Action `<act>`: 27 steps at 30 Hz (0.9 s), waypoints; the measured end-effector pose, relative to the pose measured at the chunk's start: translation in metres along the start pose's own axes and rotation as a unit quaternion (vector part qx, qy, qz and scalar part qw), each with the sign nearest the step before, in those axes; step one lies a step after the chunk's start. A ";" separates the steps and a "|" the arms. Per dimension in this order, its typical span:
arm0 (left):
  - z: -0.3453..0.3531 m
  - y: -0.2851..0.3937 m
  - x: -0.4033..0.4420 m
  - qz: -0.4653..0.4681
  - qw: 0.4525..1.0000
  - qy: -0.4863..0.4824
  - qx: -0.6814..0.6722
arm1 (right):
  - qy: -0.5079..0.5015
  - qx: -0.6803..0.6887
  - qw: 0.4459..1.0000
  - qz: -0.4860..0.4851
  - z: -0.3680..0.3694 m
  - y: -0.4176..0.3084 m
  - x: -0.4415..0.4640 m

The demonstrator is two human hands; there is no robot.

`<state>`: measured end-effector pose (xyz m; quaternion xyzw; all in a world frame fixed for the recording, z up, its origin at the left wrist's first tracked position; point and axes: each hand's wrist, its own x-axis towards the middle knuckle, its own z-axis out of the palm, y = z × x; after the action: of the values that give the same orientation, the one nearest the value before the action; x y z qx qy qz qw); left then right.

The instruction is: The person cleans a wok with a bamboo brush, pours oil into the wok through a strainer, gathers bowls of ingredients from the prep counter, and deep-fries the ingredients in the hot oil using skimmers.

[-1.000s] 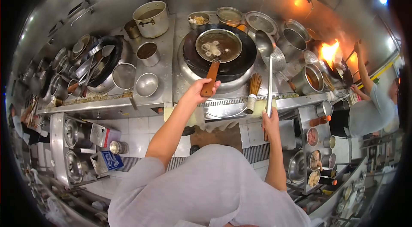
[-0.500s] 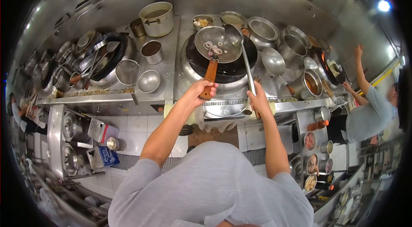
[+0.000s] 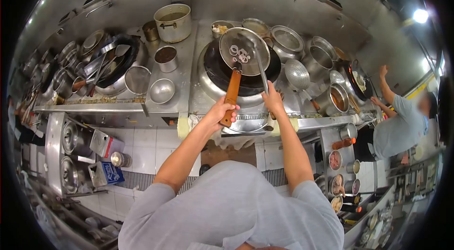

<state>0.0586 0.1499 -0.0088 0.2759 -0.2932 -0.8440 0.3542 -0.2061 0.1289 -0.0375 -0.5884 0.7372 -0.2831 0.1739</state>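
My left hand is closed around the brown wooden handle of a round mesh strainer, which is tilted above a dark wok. Several sliced onion rings lie in the strainer. With my right hand I grip a long metal-handled ladle. Its shaft reaches up across the strainer's right side; the ladle's bowl is blurred and hard to make out. The wok sits in a round metal burner ring, partly covered by the strainer.
Left of the wok stand a tall pot, a can of dark sauce and a metal bowl. On the right are a perforated skimmer and a pot of reddish-brown liquid. A co-worker stands at another wok, far right.
The strainer has tilted up more steeply and moved slightly right, and the onion rings have shifted within it. My right hand has moved up and left with the ladle.
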 end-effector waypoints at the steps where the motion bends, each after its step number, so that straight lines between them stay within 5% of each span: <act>1: -0.003 -0.003 0.002 -0.005 1.000 -0.004 -0.006 | 0.027 -0.072 0.996 -0.040 0.006 0.010 0.000; 4: -0.012 -0.005 0.014 -0.005 0.999 -0.014 -0.031 | -0.039 0.022 0.999 -0.002 -0.018 0.000 -0.025; 6: -0.016 -0.005 0.016 -0.013 0.999 -0.021 -0.039 | 0.011 -0.008 0.998 -0.062 -0.024 -0.008 -0.036; 13: 0.005 -0.004 0.008 0.021 0.997 -0.001 0.070 | 0.035 0.016 0.998 0.049 -0.035 -0.035 -0.029; 17: 0.004 -0.001 0.018 0.024 0.992 0.020 0.119 | -0.032 0.259 0.951 0.168 -0.008 -0.062 -0.028; 18: 0.001 0.002 0.020 0.006 0.994 0.026 0.102 | -0.113 0.513 0.831 0.186 0.001 -0.055 -0.017; 19: -0.003 0.002 0.021 0.005 0.994 0.026 0.105 | -0.185 0.722 0.640 0.187 0.010 -0.045 -0.011; 20: -0.007 0.002 0.021 -0.010 0.997 0.018 0.077 | -0.185 0.724 0.638 0.187 0.011 -0.044 -0.011; 22: -0.016 0.000 0.026 -0.026 0.998 0.013 0.050 | -0.283 0.878 0.341 0.180 0.016 -0.044 -0.011; 27: -0.034 -0.013 0.051 -0.047 0.997 -0.013 -0.060 | -0.266 0.866 0.396 0.151 0.008 -0.045 -0.020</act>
<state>0.0451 0.1081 -0.0534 0.2568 -0.2338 -0.8792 0.3262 -0.1621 0.1402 -0.0173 -0.0465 0.0890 -0.5678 0.8170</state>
